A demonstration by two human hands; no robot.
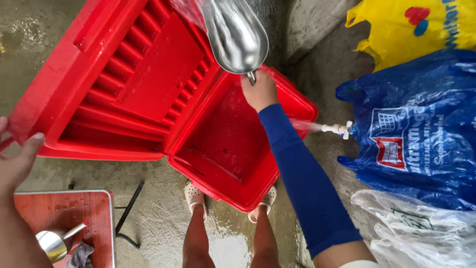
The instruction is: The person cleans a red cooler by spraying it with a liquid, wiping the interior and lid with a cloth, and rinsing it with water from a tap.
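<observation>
Right hand, in a blue sleeve, grips the handle of a metal scoop raised above the open red cooler; left hand clasps the lid edge. Risk: water from the tap wets the grip, so the tilted cooler may slip.

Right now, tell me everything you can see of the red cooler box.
The red cooler box is glossy moulded plastic, wet inside, standing tilted on the wet concrete floor against the person's feet. Its hinged lid is swung open to the left, showing a ribbed inner face. The left hand grips the lid's outer edge. The right hand, above the box's far rim, holds a metal scoop spilling water. A white tap sprays toward it from the right.
</observation>
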